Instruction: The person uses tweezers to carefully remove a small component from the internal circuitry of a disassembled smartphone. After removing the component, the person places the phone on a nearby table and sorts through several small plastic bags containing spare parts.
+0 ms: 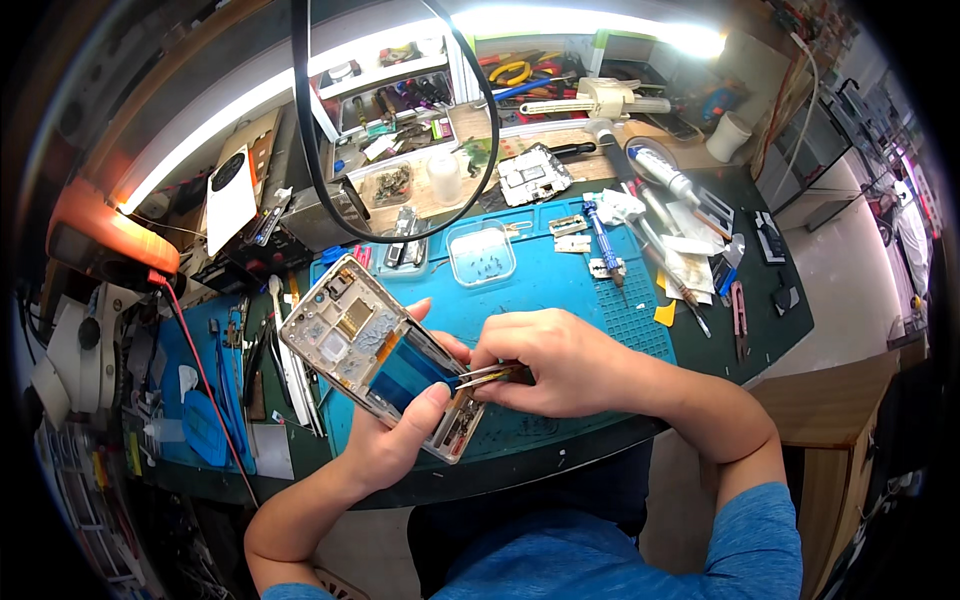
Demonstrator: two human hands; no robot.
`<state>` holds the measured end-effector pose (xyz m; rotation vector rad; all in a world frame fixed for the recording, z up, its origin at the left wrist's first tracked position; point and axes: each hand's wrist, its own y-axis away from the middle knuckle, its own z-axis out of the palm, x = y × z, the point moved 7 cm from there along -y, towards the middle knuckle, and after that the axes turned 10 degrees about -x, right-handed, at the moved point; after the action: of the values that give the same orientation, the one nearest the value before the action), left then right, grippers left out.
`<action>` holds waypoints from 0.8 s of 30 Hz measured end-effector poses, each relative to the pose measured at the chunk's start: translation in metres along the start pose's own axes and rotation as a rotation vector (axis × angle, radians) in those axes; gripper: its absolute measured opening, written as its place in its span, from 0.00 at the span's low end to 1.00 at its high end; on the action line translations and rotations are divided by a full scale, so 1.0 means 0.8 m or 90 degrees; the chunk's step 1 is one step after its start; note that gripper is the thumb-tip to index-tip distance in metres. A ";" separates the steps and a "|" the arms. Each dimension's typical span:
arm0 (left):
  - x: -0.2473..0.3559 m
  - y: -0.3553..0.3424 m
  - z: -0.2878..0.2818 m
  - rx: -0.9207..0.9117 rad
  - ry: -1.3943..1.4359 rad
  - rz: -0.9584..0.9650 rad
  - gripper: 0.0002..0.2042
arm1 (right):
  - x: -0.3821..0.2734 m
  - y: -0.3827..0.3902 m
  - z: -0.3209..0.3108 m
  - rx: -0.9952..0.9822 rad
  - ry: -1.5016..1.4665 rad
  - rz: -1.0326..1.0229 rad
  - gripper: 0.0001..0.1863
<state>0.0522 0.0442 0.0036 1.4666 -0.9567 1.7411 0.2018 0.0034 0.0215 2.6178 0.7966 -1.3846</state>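
Observation:
My left hand [390, 445] grips an opened phone frame [350, 318] by its edges, tilted above the work mat. Its thumb presses near the lower end, and fingertips show past the far edge. Inside the frame lies a shiny blue rectangular area [405, 372], with small metal parts at both ends. My right hand [555, 362] is closed on a pair of tweezers [487, 374]. The tips reach into the frame at the lower edge of the blue area, close to my left thumb. Whether they pinch anything is too small to tell.
On the blue mat [540, 310] stands a clear box [482, 283] with small screws. Beyond the mat's right side lie a blue screwdriver [603, 240] and red-handled pliers [739, 310]. A black cable loop [497, 130] hangs above. An orange meter [110, 235] with a red lead is at left.

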 end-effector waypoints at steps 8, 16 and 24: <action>-0.003 -0.004 -0.006 0.028 0.061 -0.003 0.35 | 0.001 0.001 -0.008 0.031 -0.069 0.077 0.08; -0.002 -0.004 -0.010 0.077 0.225 -0.060 0.39 | 0.019 0.006 -0.012 -0.011 -0.356 0.164 0.07; -0.002 -0.007 -0.008 0.076 0.226 -0.060 0.39 | 0.016 0.006 -0.015 -0.019 -0.397 0.150 0.07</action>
<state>0.0538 0.0525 0.0021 1.1965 -0.5983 1.9312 0.2190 0.0079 0.0171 1.9700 0.4008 -1.9199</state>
